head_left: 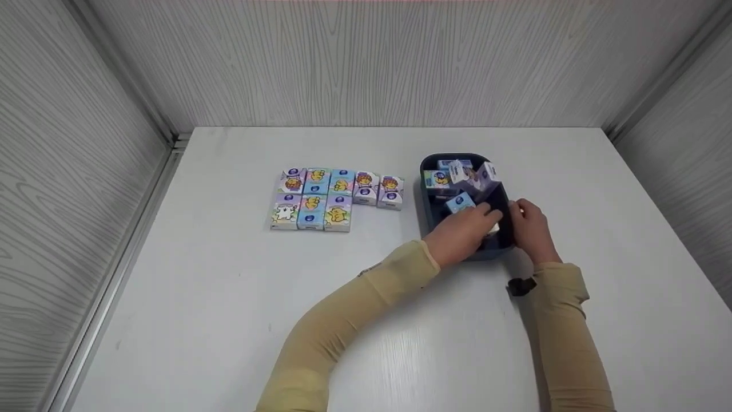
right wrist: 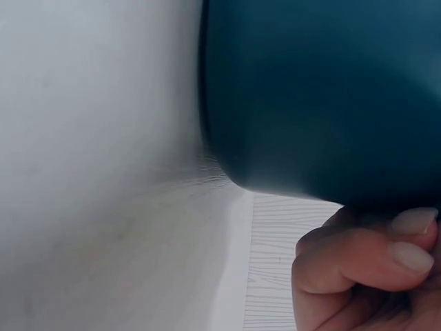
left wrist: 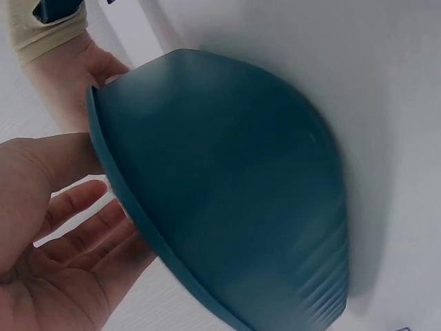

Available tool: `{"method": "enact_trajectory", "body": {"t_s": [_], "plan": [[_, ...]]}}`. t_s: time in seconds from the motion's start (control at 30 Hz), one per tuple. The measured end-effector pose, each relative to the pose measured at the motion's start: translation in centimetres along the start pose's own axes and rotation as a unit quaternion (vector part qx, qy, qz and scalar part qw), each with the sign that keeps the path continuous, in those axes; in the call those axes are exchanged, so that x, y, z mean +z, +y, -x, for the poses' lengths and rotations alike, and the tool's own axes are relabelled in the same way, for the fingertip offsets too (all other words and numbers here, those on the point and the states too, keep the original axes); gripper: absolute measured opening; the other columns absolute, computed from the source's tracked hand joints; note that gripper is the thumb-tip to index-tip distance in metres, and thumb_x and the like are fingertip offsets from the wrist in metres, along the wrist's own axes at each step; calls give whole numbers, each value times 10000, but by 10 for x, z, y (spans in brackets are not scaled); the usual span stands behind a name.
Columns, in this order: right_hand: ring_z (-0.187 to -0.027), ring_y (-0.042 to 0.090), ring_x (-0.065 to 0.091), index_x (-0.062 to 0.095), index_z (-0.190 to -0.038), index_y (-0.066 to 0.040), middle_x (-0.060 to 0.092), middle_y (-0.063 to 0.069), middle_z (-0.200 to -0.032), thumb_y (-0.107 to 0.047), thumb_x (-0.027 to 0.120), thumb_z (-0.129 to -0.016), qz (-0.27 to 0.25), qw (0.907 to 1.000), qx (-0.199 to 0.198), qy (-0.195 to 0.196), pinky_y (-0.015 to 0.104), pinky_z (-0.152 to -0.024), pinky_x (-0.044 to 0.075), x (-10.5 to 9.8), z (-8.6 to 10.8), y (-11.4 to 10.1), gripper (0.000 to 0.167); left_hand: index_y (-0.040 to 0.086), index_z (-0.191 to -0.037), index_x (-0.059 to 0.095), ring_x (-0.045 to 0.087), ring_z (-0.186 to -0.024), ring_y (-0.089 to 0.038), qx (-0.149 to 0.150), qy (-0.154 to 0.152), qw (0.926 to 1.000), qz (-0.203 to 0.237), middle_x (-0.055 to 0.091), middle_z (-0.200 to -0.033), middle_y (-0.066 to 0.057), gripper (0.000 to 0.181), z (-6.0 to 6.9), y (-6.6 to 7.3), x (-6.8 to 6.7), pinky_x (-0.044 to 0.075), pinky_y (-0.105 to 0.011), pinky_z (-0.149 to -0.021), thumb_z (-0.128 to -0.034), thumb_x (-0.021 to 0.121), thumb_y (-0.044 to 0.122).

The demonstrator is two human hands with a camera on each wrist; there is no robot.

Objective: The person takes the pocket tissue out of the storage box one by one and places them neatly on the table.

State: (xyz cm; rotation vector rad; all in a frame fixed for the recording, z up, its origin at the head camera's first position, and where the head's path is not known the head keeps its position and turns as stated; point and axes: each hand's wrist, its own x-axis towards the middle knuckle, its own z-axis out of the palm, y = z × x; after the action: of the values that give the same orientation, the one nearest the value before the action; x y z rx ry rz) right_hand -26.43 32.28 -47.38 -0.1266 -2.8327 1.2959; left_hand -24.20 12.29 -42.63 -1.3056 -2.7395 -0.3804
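Note:
A dark blue bin (head_left: pixel 428 213) stands on the table with several small cartons (head_left: pixel 439 179) inside. The left hand (head_left: pixel 462 230) reaches over its near left side, fingers down among the cartons beside a whitish one (head_left: pixel 493 229). Up close in the left wrist view, the left hand (left wrist: pixel 65 227) has thumb and fingers apart at the bin's rim (left wrist: pixel 127 196); its fingertips are hidden, so a grasp cannot be confirmed. On the bin's right side the right hand (head_left: pixel 530 229) grips the edge, its curled fingers (right wrist: pixel 372 262) against the teal wall (right wrist: pixel 324 103).
Left of the bin, several small patterned cartons (head_left: pixel 313 212) lie side by side in two rows on the white table (head_left: pixel 229 320). Two of them (head_left: pixel 390 192) extend the back row toward the bin. Grey wood-grain panels (head_left: pixel 366 63) border the table at the back and sides.

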Motion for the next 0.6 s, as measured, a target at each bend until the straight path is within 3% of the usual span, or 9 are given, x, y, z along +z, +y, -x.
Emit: {"method": "enact_trajectory", "body": {"t_s": [0.2, 0.37, 0.47, 0.6], "plan": [[-545, 150, 509, 507, -978, -15, 517, 94, -726, -431, 342, -1024, -6, 10000, 88, -12, 301, -476, 452, -1, 0, 1, 449, 66, -1229, 534, 571, -985, -148, 189, 783, 9967, 91, 540, -1120, -68, 296, 15, 0, -15, 491, -228, -831, -934, 563, 45], [-569, 170, 514, 511, -986, -10, 529, 120, -764, -411, 342, -1027, 28, 10000, 69, 6, 302, -476, 460, 1, 0, 0, 437, 68, -1172, 578, 568, -989, -154, 322, 1626, 9858, -268, 551, -1101, -65, 255, 38, -1, -26, 496, -210, -832, -930, 523, 9], [-579, 172, 509, 506, -976, -7, 521, 126, -776, -402, 341, -1029, 37, 10000, -11, 43, 299, -477, 456, 1, 0, -1, 431, 77, -1197, 575, 552, -1033, -161, 292, 1834, 9815, -474, 547, -1126, -68, 270, 54, -4, -33, 479, -214, -876, -941, 522, 11], [-573, 168, 496, 496, -964, -2, 507, 132, -778, -394, 340, -1032, 61, 9999, -99, 65, 297, -468, 447, 1, 1, -2, 427, 62, -1333, 494, 526, -1111, -185, 94, 1803, 9813, -662, 526, -1201, -97, 383, 79, -14, -38, 448, -236, -942, -953, 536, 28]]}}
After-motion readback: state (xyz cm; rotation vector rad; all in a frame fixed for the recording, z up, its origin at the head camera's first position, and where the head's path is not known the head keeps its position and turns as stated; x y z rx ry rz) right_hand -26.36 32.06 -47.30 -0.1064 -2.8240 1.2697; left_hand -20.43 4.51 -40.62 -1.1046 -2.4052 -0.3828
